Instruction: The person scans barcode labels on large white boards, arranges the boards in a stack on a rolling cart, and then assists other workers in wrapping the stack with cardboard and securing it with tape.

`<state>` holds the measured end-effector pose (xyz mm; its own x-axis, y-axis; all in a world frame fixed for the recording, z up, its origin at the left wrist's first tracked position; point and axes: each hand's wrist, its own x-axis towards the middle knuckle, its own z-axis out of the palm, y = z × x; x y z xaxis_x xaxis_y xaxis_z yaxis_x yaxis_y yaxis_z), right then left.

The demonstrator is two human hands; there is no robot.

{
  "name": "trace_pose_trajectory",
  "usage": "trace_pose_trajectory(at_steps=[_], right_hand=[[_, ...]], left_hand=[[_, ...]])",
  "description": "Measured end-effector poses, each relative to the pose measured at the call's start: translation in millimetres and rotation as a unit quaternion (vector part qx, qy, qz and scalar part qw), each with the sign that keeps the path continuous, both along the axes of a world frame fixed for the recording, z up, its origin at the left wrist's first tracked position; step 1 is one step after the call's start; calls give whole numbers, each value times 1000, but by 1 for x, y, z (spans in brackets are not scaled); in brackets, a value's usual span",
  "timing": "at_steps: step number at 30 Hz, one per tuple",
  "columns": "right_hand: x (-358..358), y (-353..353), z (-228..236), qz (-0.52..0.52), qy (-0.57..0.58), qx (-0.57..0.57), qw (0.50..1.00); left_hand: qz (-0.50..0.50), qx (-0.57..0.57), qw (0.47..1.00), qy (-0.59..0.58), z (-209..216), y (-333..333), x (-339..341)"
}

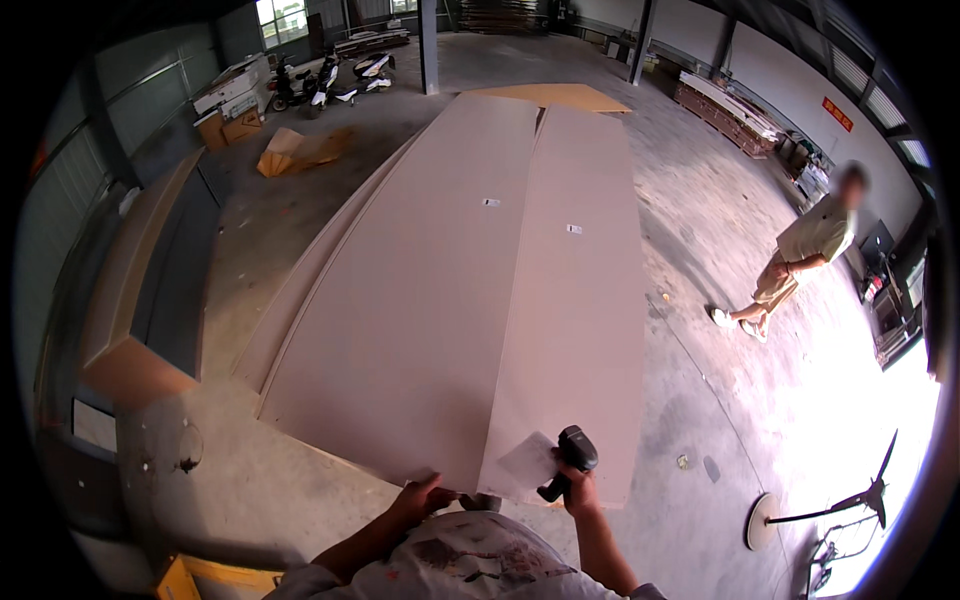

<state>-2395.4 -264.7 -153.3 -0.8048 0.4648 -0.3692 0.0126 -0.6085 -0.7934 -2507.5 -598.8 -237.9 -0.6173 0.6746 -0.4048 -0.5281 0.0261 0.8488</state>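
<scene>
Two long pinkish-beige boards lie side by side before me, a wider left board (400,300) and a narrower right board (575,320), each with a small white label on top. My left hand (425,496) grips the near edge of the left board, its fingers curled at the rim. In my right hand (580,490) is a black pistol-shaped handheld scanner (577,448), held over the near end of the right board. A pale, thin sheet (528,458) shows just left of the scanner; whether my hand touches it I cannot tell.
More boards (310,270) show under the left side. A long box-like stack (145,290) stands at the left, with scooters (325,85) farther back. A person (810,240) walks at the right. Near right are a round-based stand (762,521) and, near left, a yellow frame (215,575).
</scene>
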Motion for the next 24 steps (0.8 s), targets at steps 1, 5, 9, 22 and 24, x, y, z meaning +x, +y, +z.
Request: trace_pose_trajectory(at_steps=[1, 5, 9, 22, 24], right_hand=[[5, 9, -5, -20, -5, 16, 1000], [27, 50, -5, -93, -41, 87, 991], [42, 83, -26, -179, 15, 107, 978], [13, 102, -141, -206, -99, 132, 965], [-20, 82, -125, -166, -99, 120, 974]], left_hand=[[19, -16, 1000, -16, 0, -4, 0], [124, -40, 982, -137, 0, -29, -17], [185, -112, 959, -184, 11, -76, -47], [68, -483, 863, 130, 184, -276, -255], [397, -518, 689, 314, 278, -376, -292]])
